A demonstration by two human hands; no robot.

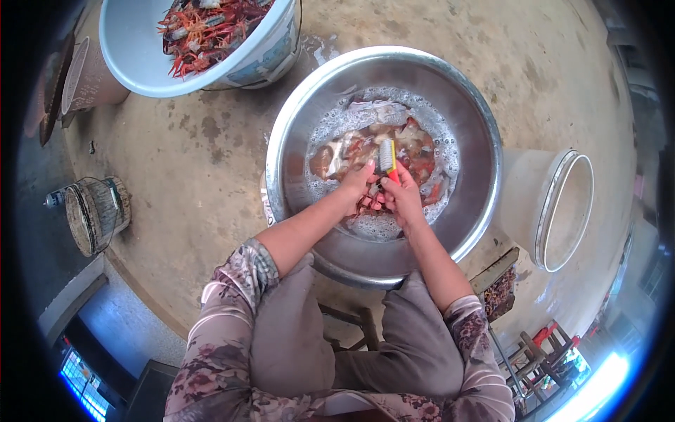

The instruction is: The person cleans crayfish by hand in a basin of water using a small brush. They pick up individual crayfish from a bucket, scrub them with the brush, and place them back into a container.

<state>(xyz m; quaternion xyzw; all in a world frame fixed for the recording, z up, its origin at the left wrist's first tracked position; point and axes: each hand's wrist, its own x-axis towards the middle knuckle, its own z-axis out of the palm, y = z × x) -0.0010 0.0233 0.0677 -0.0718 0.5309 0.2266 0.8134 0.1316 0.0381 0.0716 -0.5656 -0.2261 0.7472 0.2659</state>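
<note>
Stained concrete floor [190,176] spreads around everything; far left of the fingers stands a worn bucket [116,204], and beyond them, leftward, a pale blue tub [130,49] with a crayfish heap [211,35]. Beneath both hands is a wide metal basin [476,169] of foamy water [380,226]. The left hand [356,184] curls its fingers beside a reddish piece [374,202], seemingly crayfish; whether they clamp it, I cannot tell. Just beyond the fingers lies the brush [388,156], its long axis pointing away from the wearer, bristles facing leftward. Nearer is the right hand [404,195], fingers closed on its handle. Further right stands a whitish bucket [524,190].
</note>
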